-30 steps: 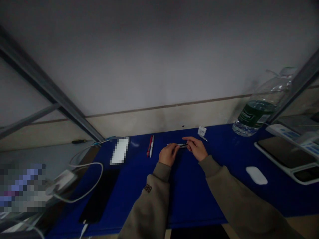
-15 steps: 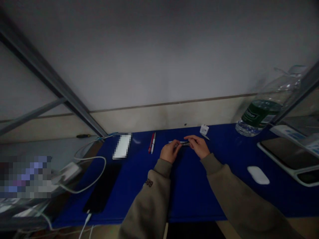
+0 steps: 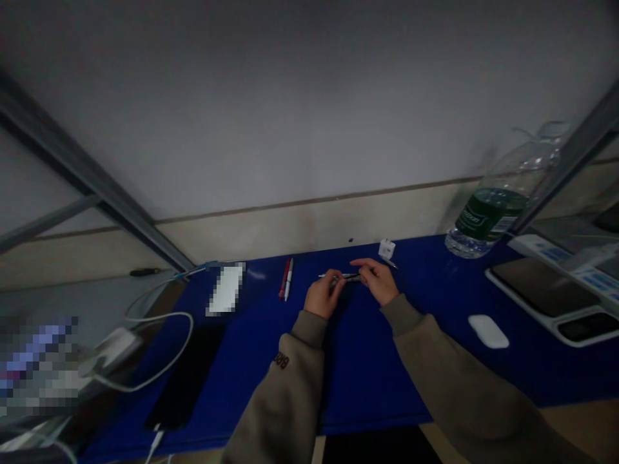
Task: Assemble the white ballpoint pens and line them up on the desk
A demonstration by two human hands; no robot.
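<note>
Over the blue desk top, my left hand (image 3: 323, 298) pinches one end of a slim dark pen (image 3: 352, 276) between thumb and fingers. My right hand (image 3: 381, 282) grips its other end, the index finger stretched out above it. The fingers cover much of the pen, so whether it is whole or in parts cannot be made out. Behind the hands lies another thin, whitish piece, partly hidden. To the left, a red pen (image 3: 284, 282) and a white pen (image 3: 289, 281) lie side by side. A small pointed silvery piece (image 3: 389, 261) rests beyond my right hand.
A white charger plug (image 3: 386, 248) stands near the wall. At right are a large water bottle (image 3: 489, 216), a white rounded case (image 3: 488, 331) and a white device with dark panels (image 3: 544, 287). At left lie a black phone (image 3: 186, 380), a blurred white rectangle (image 3: 226, 289) and a cable (image 3: 186, 345).
The view has shifted slightly, so things at the right sit further left and those at the left slide outward. Both hands keep hold of the pen in nearly the same pose.
</note>
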